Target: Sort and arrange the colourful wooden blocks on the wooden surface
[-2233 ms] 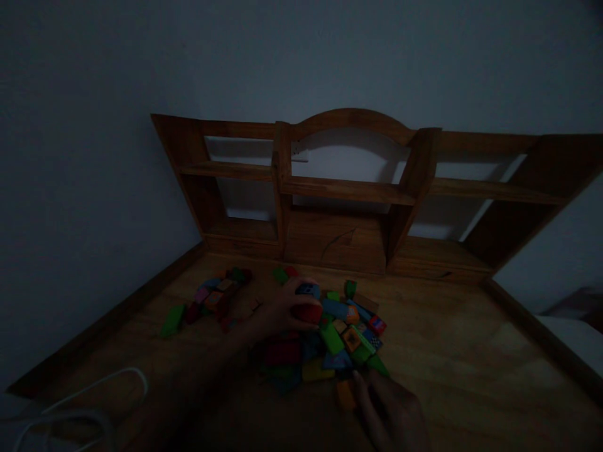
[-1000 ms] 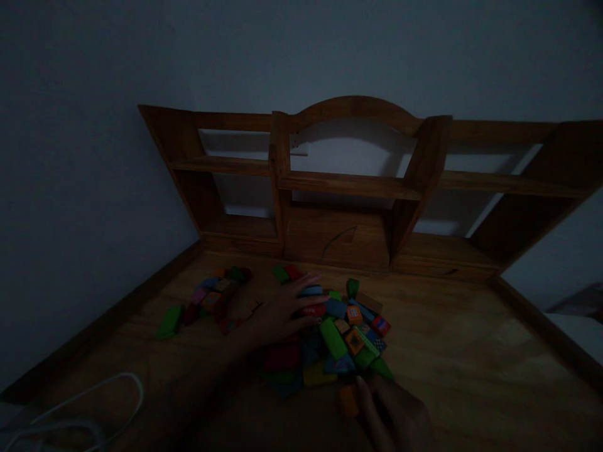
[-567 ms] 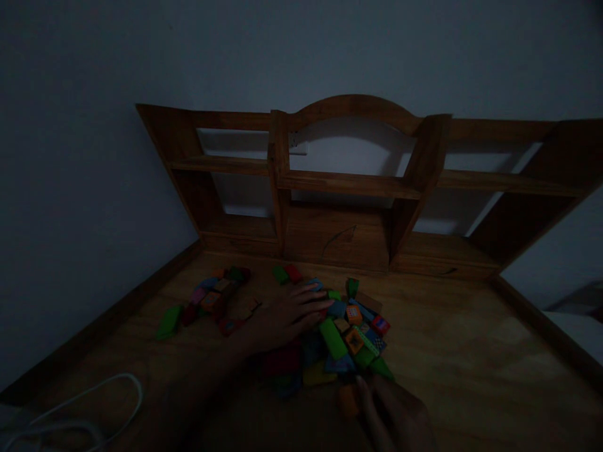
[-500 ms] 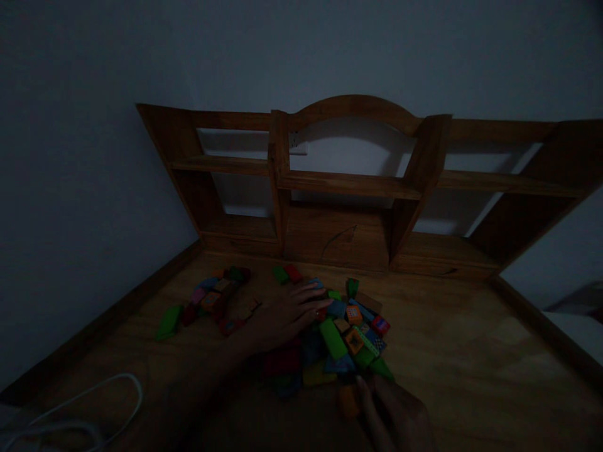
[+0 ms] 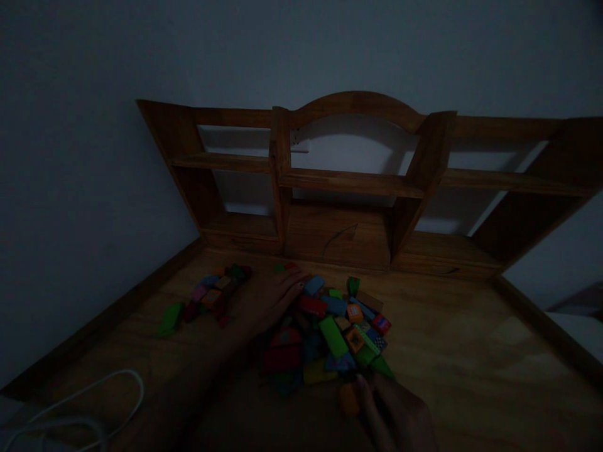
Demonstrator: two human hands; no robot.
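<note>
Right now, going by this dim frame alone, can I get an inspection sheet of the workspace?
Surface: wooden desk, dimly lit, raised edge strips at both sides.
Job's things: pile of coloured blocks at mid-desk; a smaller cluster of blocks to its left, with a green block lying apart.
Clutter: nothing seen beyond the blocks.
Hands: left hand flat, fingers spread on the far-left edge of the pile; right hand at the near edge, fingertips beside an orange block; whether it grips is too dark to tell.
Cables: white cable looped at the near left corner.
Surroundings: wooden shelf unit against a plain wall, shelves bare.
</note>
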